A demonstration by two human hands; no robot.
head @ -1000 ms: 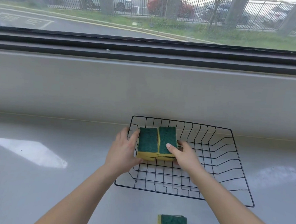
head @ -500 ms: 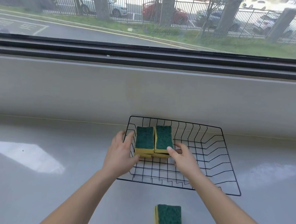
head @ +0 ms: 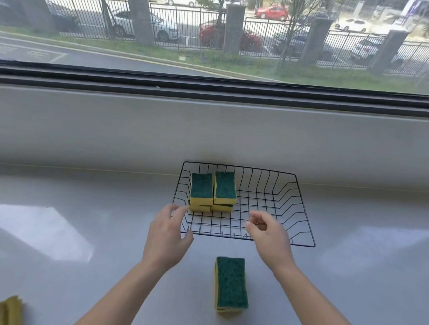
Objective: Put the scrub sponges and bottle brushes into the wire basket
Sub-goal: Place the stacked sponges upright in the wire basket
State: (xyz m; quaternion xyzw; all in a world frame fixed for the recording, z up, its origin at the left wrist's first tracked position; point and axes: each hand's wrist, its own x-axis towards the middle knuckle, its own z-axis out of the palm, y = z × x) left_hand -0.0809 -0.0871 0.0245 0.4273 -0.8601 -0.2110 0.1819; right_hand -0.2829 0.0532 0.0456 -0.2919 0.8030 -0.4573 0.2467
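A black wire basket [head: 303,218] stands on the grey counter against the low wall. In its left part sit two side-by-side stacks of green-and-yellow scrub sponges [head: 213,190], two high each. My left hand [head: 167,237] hovers at the basket's near left corner, fingers apart and empty. At the basket's near rim, my right hand [head: 270,237] is loosely curled and holds nothing. Another small stack of sponges [head: 231,284] lies on the counter between my forearms. No bottle brush is in view.
A yellow-green sponge edge [head: 3,310] shows at the bottom left corner. The grey counter [head: 79,217] spreads wide on both sides. A low wall and a window sill [head: 212,92] rise behind the basket.
Both hands have let go of the sponge stacks in the basket and drawn back toward me. The view has tilted so more of the counter and the near sponges show.
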